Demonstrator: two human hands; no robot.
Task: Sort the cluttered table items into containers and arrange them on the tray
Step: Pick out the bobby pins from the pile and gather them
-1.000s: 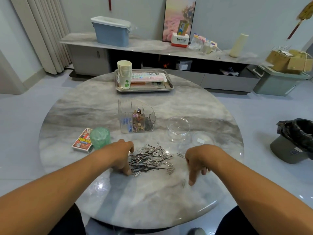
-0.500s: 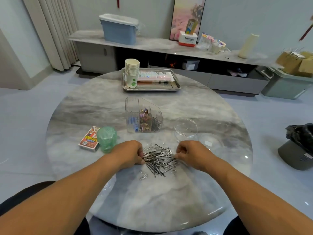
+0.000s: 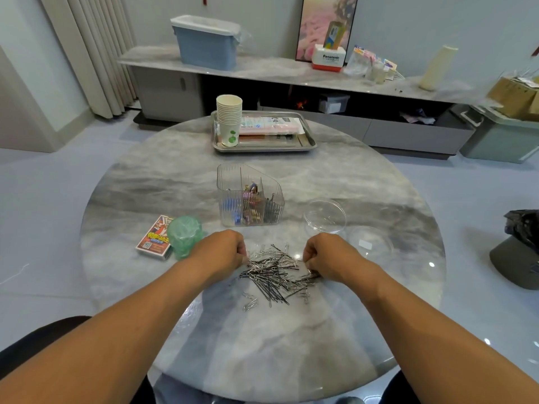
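Both bare forearms reach forward, converging; left hand (image 3: 222, 252) curled into a loose fist, knuckles up; right hand (image 3: 328, 256) likewise, fingers tucked under.

On the table (image 3: 335, 176), the pin pile (image 3: 277, 271) lies between both hands. Behind it stands the divided organizer (image 3: 250, 196), with the tray (image 3: 264, 147) farther back. A card box (image 3: 154, 239) lies left.

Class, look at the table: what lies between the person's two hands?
In the head view, a pile of pins and clips lies between the left hand and right hand.
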